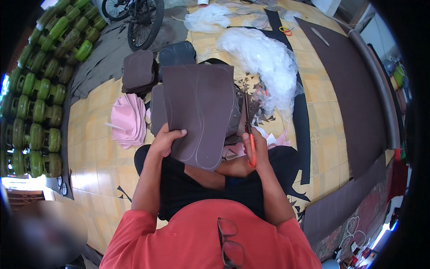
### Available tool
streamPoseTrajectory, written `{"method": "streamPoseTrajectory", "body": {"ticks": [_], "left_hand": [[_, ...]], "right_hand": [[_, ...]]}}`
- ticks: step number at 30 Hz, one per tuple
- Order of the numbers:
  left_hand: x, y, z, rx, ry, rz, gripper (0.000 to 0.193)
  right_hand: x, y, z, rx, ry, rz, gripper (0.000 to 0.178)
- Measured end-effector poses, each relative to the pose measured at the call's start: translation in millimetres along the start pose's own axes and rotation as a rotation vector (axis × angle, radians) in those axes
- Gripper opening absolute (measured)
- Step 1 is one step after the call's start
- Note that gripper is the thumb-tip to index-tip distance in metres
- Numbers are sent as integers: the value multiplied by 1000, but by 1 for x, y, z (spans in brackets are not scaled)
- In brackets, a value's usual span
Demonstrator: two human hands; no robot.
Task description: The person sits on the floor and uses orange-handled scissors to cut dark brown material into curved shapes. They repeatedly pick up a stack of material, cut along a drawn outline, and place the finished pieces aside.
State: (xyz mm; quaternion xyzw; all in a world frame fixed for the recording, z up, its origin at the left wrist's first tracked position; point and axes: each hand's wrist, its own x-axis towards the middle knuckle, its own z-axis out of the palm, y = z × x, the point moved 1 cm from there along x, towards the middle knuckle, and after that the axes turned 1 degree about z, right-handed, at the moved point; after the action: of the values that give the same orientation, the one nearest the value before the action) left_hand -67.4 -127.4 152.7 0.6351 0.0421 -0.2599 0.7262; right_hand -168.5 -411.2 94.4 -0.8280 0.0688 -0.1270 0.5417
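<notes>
Brown sheet (197,107), traced with pale curved outlines, is above the person's crossed legs (202,177), its left edge held in the left hand (165,140), thumb on top. The right hand (260,145) grips orange-handled scissors (252,151) near the sheet's right edge.

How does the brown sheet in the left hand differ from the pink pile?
The brown sheet is held up in the left hand; the pink pile lies on the floor. The sheet is dark with pale drawn outlines; the pile is light pink. The sheet looks like a single piece; the pile has several layers. Both are flat material.
</notes>
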Motion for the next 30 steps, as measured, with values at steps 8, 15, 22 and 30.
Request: {"method": "streamPoseTrajectory", "body": {"ticks": [8,15,22,30], "left_hand": [[-11,-4,-2,148,-103,-108,55],[-15,-1,3,144,-129,-152,58],[-18,7,-8,173,-107,-158,68],[-22,43,-37,316,-188,-131,56]], "right_hand": [[14,-29,-7,-64,51,-59,24],[18,-35,-12,-62,28,-53,28],[18,-46,-24,-25,-79,6,35],[20,-41,-54,23,-279,10,41]]}}
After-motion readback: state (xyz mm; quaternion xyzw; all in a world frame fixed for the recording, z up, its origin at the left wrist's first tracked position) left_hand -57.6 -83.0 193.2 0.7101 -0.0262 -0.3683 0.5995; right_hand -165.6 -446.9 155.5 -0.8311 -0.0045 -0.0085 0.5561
